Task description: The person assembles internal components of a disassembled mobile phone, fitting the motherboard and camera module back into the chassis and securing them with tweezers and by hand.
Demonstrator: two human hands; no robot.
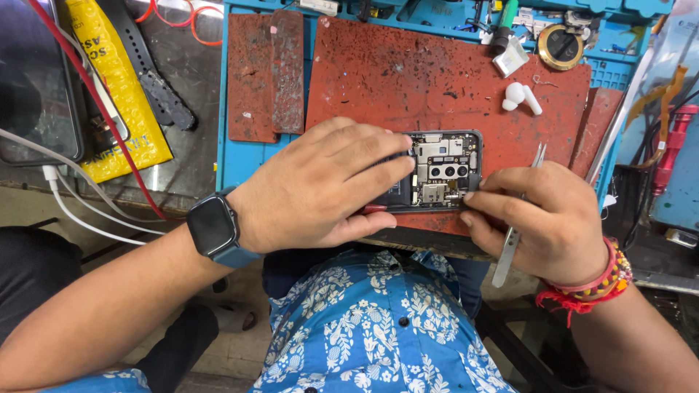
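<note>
Left arm: reaching in from 8 o'clock, forearm bare, dark smartwatch [212, 227] on the wrist, palm down.
Left hand [313, 189]: fingers half curled and laid flat over the left part of an opened phone [440, 171], thumb pressed along its near edge, pinning it down.
Right arm: coming in from 4 o'clock, red thread bracelets [593, 287] at the wrist.
Right hand [550, 218]: closed around metal tweezers [518, 218], shaft running through the fist, tips poking up toward 12 o'clock; thumb and forefinger tips touching the phone's near right corner.
Phone: back cover off, circuit boards and camera modules exposed; long axis running 9 to 3 o'clock, camera end toward 3 o'clock; lying on a worn red mat [451, 80] at the near edge of the surface, centre of view.
Nearby: white earbud [520, 96] on the mat at 1 o'clock; blue tool tray [240, 156] under the mat.
</note>
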